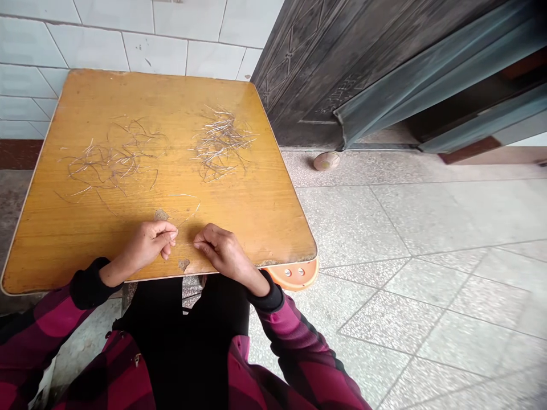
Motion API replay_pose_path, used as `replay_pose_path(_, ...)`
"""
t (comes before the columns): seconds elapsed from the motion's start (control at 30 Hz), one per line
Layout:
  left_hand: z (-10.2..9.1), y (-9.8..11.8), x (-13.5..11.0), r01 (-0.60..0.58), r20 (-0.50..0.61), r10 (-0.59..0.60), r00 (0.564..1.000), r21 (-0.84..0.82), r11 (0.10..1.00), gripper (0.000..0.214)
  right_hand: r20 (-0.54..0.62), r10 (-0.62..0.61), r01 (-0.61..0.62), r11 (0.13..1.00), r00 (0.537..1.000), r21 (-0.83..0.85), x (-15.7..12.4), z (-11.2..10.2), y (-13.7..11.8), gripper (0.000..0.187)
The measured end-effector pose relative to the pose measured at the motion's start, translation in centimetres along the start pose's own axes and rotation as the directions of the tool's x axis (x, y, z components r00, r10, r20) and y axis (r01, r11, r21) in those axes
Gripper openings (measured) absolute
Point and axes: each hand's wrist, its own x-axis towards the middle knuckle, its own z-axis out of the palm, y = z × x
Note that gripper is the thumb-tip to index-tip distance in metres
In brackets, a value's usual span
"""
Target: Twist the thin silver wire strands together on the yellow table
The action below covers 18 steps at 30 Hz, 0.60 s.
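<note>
Speckled flooring (367,228) is spread to the right of a wooden table (265,228), whose far edge is backed by a white tiled wall (155,54). Beyond its far right corner, a dark carved door (299,74) is partly screened by a grey-green curtain (410,85). An orange piece with round holes (294,276) is half hidden beneath the near right corner.

Thin wires are gathered in two heaps: a sprawling, curly heap (113,159) towards the left edge and a denser, straighter heap (224,139) towards the far right corner.

Near the middle of the near edge, a bent wire (189,216) is pinched between thumb and fingers of the left hand (151,242), its free end pointed away from that edge. By the right hand (224,249), a faint strand (186,244) seems to be nipped at the fingertips; whether it is part of the same wire cannot be told. One lone wire (182,195) is left just beyond both hands.

Such wire would probably be found very light, springy, easily kinked and prone to tangling; it is best grasped near one end, between thumb and fingertip.
</note>
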Motion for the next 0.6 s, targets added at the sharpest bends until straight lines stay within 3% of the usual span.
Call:
replay_pose_path(0.27, 0.0, 0.2, -0.2, 0.02, 0.003, -0.02, 1.0, -0.016, 1.0, 0.019, 0.018, 0.114, -0.112, 0.992, 0.993, -0.063, -0.1, -0.4, -0.3, 0.012)
replay_pose_path(0.4, 0.1, 0.0, -0.1, 0.019, -0.001, -0.02, 1.0, -0.033, 0.999, 0.019, 0.013, 0.188, -0.188, 0.974, 0.982, 0.124, 0.0, -1.2, 0.4, 0.016)
replay_pose_path(0.47, 0.2, -0.1, -0.2, 0.011, 0.004, -0.011, 1.0, -0.019, 1.0, 0.018, 0.018, 0.314, -0.299, 0.884, 0.949, 0.359, 0.3, -1.3, 1.0, 0.019)
replay_pose_path(0.6, 0.7, -0.1, -0.4, -0.023, 0.004, 0.023, 1.0, 0.03, 0.999, 0.015, 0.125, 0.474, -0.391, 0.519, 0.871, 0.76, 1.5, -0.5, 2.0, 0.039)
